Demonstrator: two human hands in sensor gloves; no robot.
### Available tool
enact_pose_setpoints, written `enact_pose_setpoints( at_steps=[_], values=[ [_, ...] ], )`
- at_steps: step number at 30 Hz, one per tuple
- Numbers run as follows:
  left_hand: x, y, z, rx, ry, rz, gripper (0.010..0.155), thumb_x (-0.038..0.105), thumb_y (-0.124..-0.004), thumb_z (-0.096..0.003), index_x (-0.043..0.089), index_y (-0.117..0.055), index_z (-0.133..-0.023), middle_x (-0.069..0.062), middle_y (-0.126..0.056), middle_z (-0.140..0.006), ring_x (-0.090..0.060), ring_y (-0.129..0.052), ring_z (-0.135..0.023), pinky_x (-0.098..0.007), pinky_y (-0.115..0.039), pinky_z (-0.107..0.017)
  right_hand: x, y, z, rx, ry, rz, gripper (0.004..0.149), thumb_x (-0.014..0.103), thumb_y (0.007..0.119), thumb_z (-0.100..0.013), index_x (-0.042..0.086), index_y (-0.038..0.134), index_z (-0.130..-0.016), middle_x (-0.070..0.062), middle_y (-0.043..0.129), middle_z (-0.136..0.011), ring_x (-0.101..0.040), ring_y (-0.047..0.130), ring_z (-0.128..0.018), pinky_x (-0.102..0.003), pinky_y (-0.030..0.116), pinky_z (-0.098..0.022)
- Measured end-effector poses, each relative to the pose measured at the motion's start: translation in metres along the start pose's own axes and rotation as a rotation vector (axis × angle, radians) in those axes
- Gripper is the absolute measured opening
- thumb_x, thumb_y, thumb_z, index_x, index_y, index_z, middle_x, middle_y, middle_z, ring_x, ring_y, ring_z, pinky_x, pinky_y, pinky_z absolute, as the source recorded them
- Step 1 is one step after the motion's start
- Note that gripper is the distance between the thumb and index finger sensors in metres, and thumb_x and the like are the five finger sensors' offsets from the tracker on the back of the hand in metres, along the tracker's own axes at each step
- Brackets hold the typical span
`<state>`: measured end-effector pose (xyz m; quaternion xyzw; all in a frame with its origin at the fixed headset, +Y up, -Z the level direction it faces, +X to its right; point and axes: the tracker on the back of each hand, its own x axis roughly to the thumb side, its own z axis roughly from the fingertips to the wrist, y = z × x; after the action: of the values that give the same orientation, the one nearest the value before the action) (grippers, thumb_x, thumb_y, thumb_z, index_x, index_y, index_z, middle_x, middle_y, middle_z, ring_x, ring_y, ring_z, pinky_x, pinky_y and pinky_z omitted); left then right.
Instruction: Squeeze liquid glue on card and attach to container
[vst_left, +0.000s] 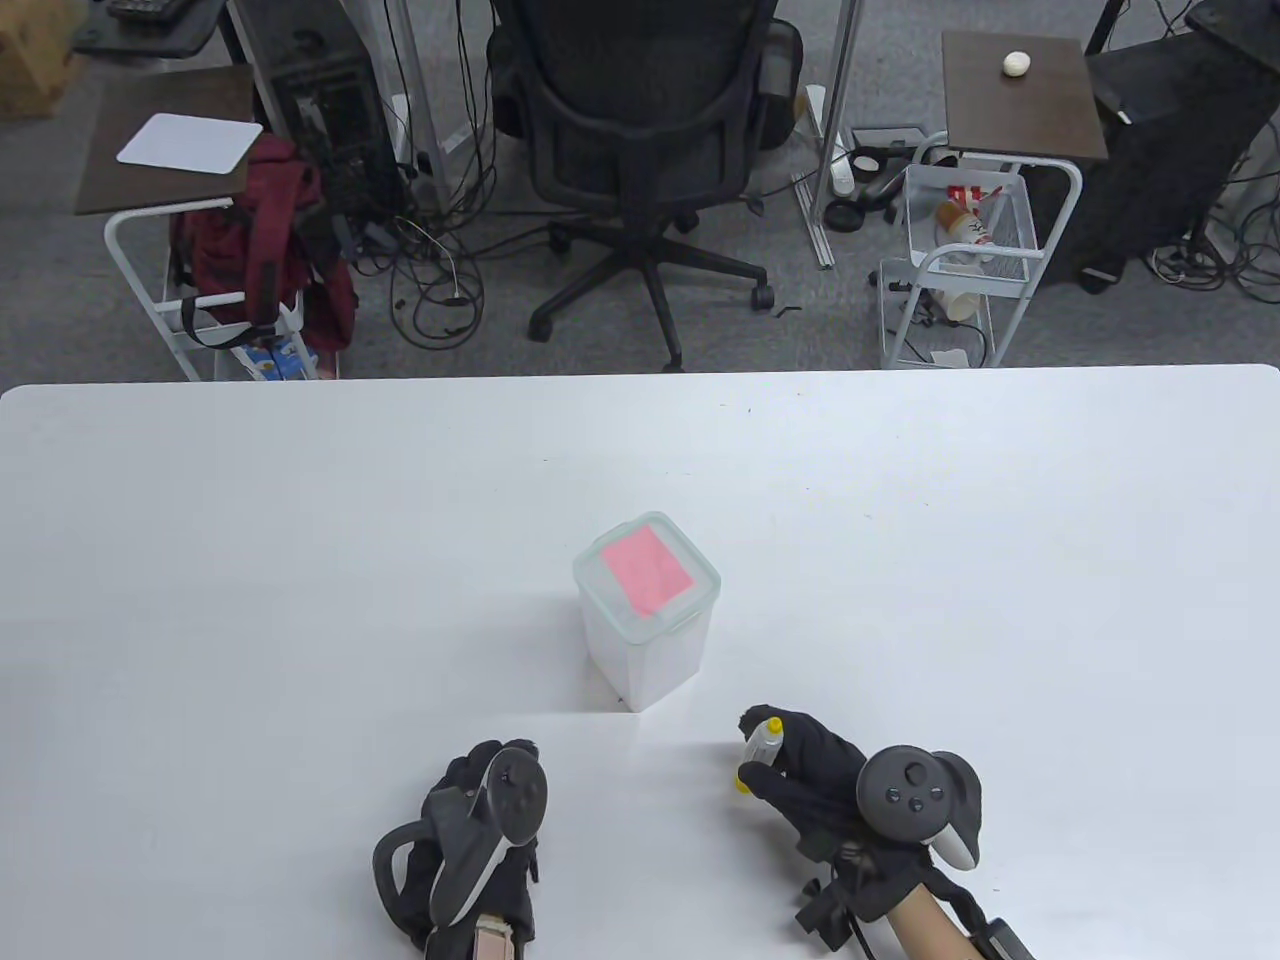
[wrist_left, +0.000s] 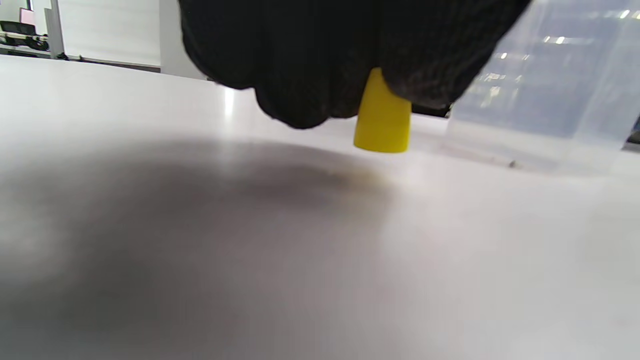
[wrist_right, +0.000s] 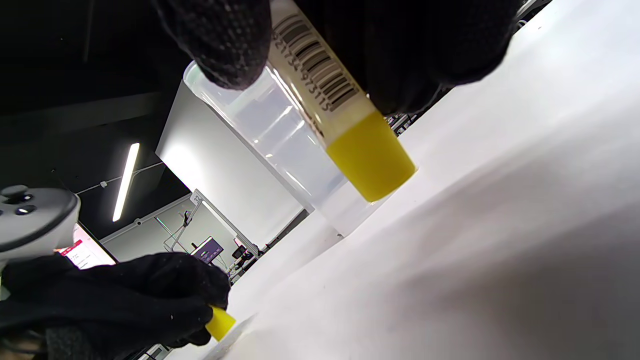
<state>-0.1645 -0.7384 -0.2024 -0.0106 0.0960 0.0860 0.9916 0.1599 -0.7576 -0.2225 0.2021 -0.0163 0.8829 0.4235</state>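
Note:
A clear plastic container (vst_left: 650, 650) stands at the table's middle with a pink card (vst_left: 647, 570) lying flat on its lid. My right hand (vst_left: 790, 760) grips a small glue bottle (vst_left: 762, 748) with yellow ends, just right of and nearer than the container. In the right wrist view the bottle (wrist_right: 325, 85) shows a barcode label, its yellow end just above the table. My left hand (vst_left: 490, 800) rests low on the table left of the container and pinches a small yellow cap (wrist_left: 382, 117), which also shows in the right wrist view (wrist_right: 220, 322).
The white table (vst_left: 300, 550) stretches wide on all sides of the container. Beyond its far edge stand a black office chair (vst_left: 640, 130) and two white carts (vst_left: 960, 260) on the floor.

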Motion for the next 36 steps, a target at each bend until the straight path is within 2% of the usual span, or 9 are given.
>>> enact_pose_setpoints(
  at_steps=[4,7,10,16,19,26,36],
  values=[
    [0.003,0.018,0.011,0.091,-0.103,0.294,0.045,0.048,-0.086,-0.0392,0.04,-0.08,-0.083,0.012,-0.093,-0.083,-0.012,-0.1,-0.072,-0.036,-0.082,-0.063,0.004,0.001,0.002,0.016,-0.026,0.005,0.055,0.038,0.073,-0.057,0.01,0.06,-0.102,-0.019,0.072,-0.096,-0.039,0.085,-0.073,-0.047,0.076,-0.055],
    [0.002,0.026,0.016,0.112,-0.166,0.509,0.045,0.049,-0.085,-0.0395,0.039,-0.08,-0.083,0.011,-0.094,-0.082,-0.012,-0.101,-0.07,-0.035,-0.083,-0.061,0.009,0.004,0.002,0.046,-0.057,0.054,0.054,0.038,0.073,-0.056,0.01,0.061,-0.101,-0.019,0.073,-0.096,-0.04,0.085,-0.073,-0.048,0.077,-0.055],
    [0.002,0.03,0.02,0.097,-0.24,0.696,0.045,0.049,-0.085,-0.0402,0.039,-0.08,-0.084,0.011,-0.094,-0.081,-0.012,-0.101,-0.07,-0.036,-0.083,-0.06,0.019,0.01,0.003,0.107,-0.115,0.127,0.054,0.039,0.073,-0.056,0.01,0.063,-0.1,-0.02,0.074,-0.096,-0.041,0.086,-0.074,-0.048,0.078,-0.054],
    [0.014,0.029,0.024,0.0,-0.392,0.883,0.045,0.049,-0.085,-0.0407,0.038,-0.08,-0.084,0.01,-0.094,-0.081,-0.012,-0.101,-0.069,-0.036,-0.084,-0.059,0.042,0.026,0.004,0.229,-0.184,0.257,0.053,0.041,0.073,-0.056,0.01,0.065,-0.099,-0.019,0.079,-0.092,-0.039,0.089,-0.07,-0.046,0.08,-0.051],
    [0.023,0.027,0.027,-0.037,-0.444,0.875,0.045,0.049,-0.085,-0.0407,0.038,-0.08,-0.084,0.01,-0.094,-0.081,-0.012,-0.101,-0.069,-0.036,-0.084,-0.059,0.048,0.031,0.004,0.249,-0.203,0.303,0.054,0.042,0.073,-0.056,0.01,0.066,-0.098,-0.018,0.08,-0.09,-0.038,0.09,-0.068,-0.045,0.081,-0.05],
    [0.034,0.023,0.029,-0.071,-0.477,0.807,0.044,0.049,-0.084,-0.041,0.038,-0.08,-0.084,0.011,-0.094,-0.081,-0.012,-0.101,-0.069,-0.035,-0.084,-0.059,0.052,0.034,0.005,0.288,-0.207,0.328,0.054,0.043,0.074,-0.056,0.01,0.067,-0.097,-0.017,0.082,-0.088,-0.036,0.091,-0.065,-0.045,0.081,-0.049],
    [0.044,0.019,0.032,-0.067,-0.494,0.649,0.044,0.048,-0.083,-0.0419,0.038,-0.08,-0.084,0.01,-0.093,-0.083,-0.013,-0.1,-0.071,-0.036,-0.083,-0.06,0.056,0.036,0.006,0.316,-0.224,0.401,0.054,0.045,0.073,-0.055,0.009,0.071,-0.096,-0.015,0.084,-0.084,-0.035,0.092,-0.062,-0.044,0.081,-0.047]
  ],
)
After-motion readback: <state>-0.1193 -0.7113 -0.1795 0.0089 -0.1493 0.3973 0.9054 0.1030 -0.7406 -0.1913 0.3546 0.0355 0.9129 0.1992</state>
